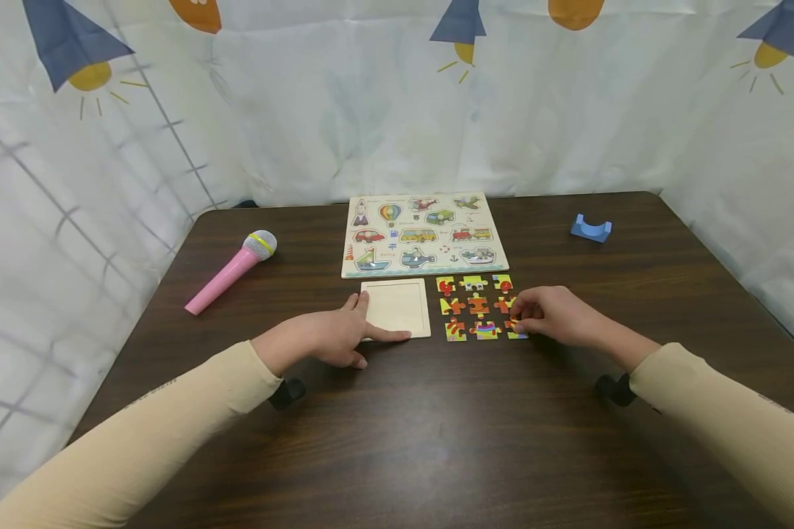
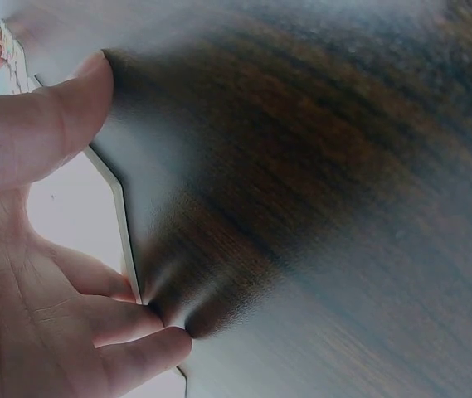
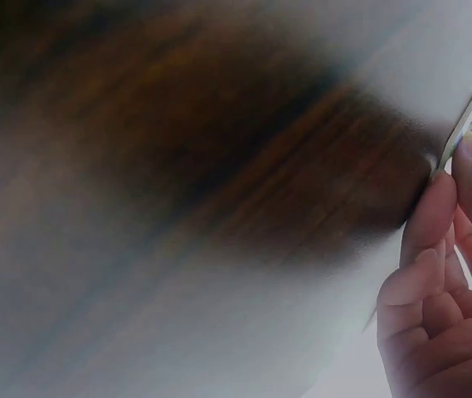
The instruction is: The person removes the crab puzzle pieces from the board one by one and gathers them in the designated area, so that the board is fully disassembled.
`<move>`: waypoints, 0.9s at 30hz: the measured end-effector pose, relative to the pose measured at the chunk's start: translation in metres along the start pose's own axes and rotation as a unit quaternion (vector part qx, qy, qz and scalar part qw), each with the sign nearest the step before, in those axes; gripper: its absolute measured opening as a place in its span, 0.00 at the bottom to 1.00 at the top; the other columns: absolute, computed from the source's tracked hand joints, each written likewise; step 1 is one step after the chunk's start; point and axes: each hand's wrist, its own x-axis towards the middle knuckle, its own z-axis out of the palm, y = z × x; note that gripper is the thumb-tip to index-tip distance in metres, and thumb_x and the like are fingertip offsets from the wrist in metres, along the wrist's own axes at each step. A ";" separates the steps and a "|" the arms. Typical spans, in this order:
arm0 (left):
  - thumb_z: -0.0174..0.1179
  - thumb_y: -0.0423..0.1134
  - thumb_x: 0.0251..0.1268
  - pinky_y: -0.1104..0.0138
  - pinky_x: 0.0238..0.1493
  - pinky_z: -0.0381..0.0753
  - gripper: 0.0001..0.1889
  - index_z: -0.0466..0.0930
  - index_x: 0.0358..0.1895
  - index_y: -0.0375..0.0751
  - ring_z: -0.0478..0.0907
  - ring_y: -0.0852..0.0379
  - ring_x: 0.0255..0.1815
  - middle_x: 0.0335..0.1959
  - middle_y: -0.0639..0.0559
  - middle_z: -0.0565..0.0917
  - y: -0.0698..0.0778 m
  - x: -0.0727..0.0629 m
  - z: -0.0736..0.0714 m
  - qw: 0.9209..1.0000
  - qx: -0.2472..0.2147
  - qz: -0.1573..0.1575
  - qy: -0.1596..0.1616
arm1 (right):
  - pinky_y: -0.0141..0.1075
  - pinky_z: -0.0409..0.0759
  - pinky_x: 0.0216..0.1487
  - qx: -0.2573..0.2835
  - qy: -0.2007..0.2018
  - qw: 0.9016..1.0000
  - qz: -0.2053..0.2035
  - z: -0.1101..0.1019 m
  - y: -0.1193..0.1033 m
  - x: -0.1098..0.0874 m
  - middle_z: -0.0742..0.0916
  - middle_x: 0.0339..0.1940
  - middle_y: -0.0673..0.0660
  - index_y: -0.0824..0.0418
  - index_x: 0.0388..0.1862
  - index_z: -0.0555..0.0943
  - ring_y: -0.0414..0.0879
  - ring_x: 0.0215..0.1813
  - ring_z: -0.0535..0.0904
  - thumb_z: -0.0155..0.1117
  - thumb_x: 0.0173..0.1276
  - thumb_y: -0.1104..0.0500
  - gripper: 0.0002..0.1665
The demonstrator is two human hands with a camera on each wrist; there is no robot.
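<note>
My left hand lies with spread fingers against the left and lower edges of a shallow wooden puzzle tray with a bare inside. In the left wrist view the thumb and fingers of the left hand are stretched out along the tray's rim. Several colourful jigsaw pieces lie in rows to the right of the tray, slightly apart. My right hand pinches the lower right puzzle piece at its edge, thumb and fingertips together. Part of that piece is hidden by the fingers.
Behind the tray lies a wooden vehicle puzzle board. A pink toy microphone is on the left of the dark table, and a blue curved block at the back right. A patterned white curtain hangs behind.
</note>
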 end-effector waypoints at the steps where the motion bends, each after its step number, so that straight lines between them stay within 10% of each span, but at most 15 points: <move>1: 0.66 0.37 0.70 0.46 0.68 0.73 0.40 0.59 0.78 0.77 0.33 0.26 0.83 0.81 0.22 0.31 0.000 0.000 0.000 1.000 0.000 0.001 0.000 | 0.37 0.76 0.37 0.000 0.000 1.000 0.000 0.000 0.000 0.000 0.87 0.31 0.50 0.60 0.42 0.86 0.42 0.33 0.77 0.73 0.67 0.59 0.08; 27: 0.66 0.39 0.70 0.44 0.70 0.70 0.40 0.60 0.78 0.76 0.34 0.26 0.83 0.81 0.22 0.32 0.000 -0.001 -0.002 1.000 0.004 0.002 -0.004 | 0.37 0.79 0.38 0.011 0.013 1.000 -0.003 -0.005 0.002 -0.003 0.87 0.33 0.51 0.61 0.45 0.85 0.42 0.33 0.80 0.71 0.68 0.60 0.09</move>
